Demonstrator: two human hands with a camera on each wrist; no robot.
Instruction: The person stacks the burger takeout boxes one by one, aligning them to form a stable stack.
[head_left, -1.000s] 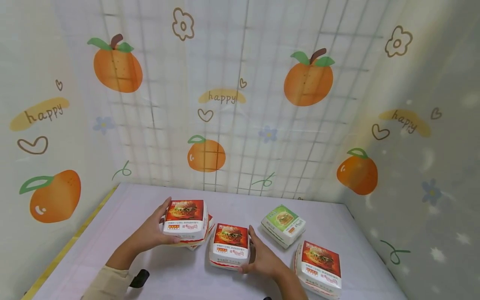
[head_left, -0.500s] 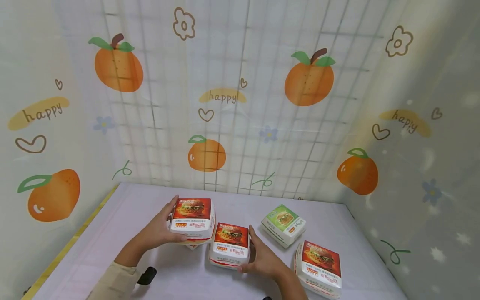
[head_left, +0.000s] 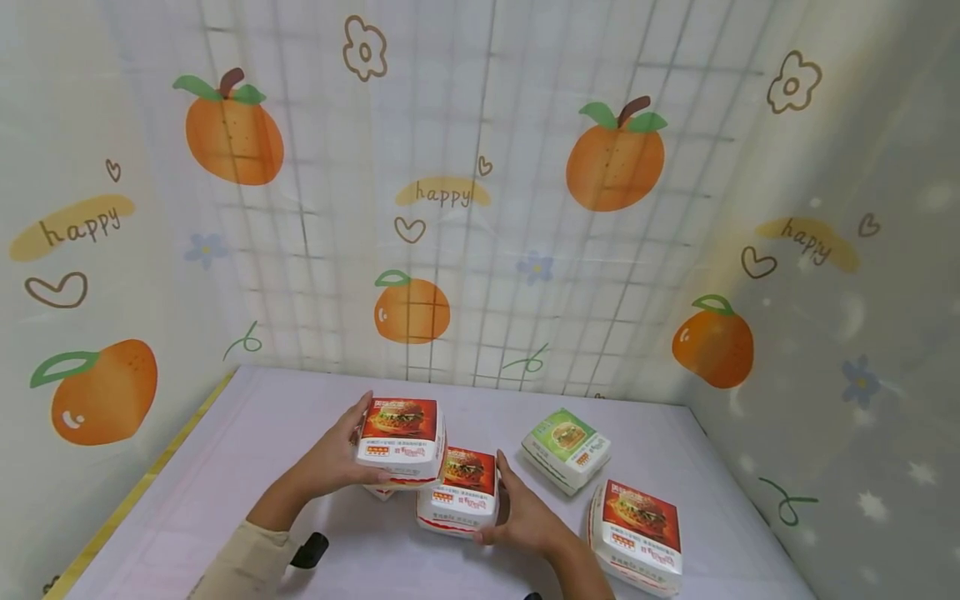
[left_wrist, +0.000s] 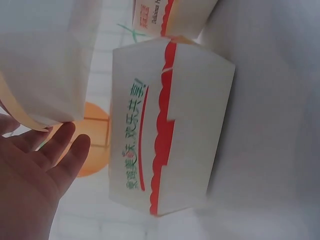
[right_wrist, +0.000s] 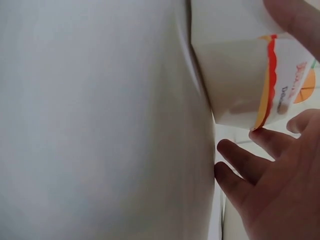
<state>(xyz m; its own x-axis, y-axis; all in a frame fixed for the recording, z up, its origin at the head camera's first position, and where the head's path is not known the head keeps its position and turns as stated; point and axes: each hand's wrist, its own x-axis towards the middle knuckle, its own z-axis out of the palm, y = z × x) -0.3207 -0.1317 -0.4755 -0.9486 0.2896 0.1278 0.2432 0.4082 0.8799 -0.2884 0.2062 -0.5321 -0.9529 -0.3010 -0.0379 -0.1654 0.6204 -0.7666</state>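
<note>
In the head view my left hand (head_left: 330,458) grips a red-topped burger box (head_left: 401,437) by its left side, thumb at the front. That box is raised over another burger box (head_left: 378,493), which rests on the table and is mostly hidden; the left wrist view shows this lower box (left_wrist: 140,130) apart from the held box (left_wrist: 45,55). My right hand (head_left: 525,512) holds a second red-topped box (head_left: 457,510) by its right side, down on the table. The held box covers this one's far left corner in the head view. In the right wrist view, thumb and fingers span the box (right_wrist: 235,80).
A green-topped burger box (head_left: 567,450) sits turned at an angle behind my right hand. Another red-topped box (head_left: 636,537) stands to the right, near my right forearm. A curtain printed with oranges (head_left: 412,311) borders the white table (head_left: 300,392) at the back.
My left hand has carried its burger box to the right, from over the lower box toward the box at my right hand. The right hand and its box have stayed put.
</note>
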